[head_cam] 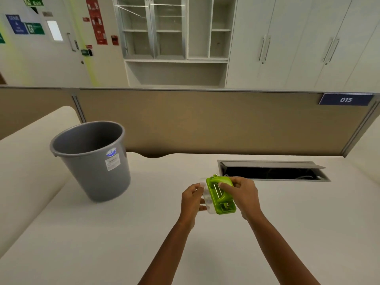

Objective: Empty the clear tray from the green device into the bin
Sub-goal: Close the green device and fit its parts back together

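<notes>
A lime-green device point(221, 197) with metal rods on its exposed side is held above the desk, tilted on its edge. My right hand point(243, 195) grips it from the right, thumb across its upper part. Along the device's left side sits the clear tray point(206, 199), and my left hand point(192, 201) pinches it with thumb and fingers. Whether the tray is still seated in the device or partly out I cannot tell. The grey plastic bin point(92, 159) stands upright on the desk to the left, well apart from both hands, its inside looking bare.
The cream desk point(144, 233) spreads around my arms. An open cable hatch point(273, 170) with a raised metal flap lies just behind my right hand. A beige partition panel point(205, 120) bounds the desk's far edge, with white cupboards beyond.
</notes>
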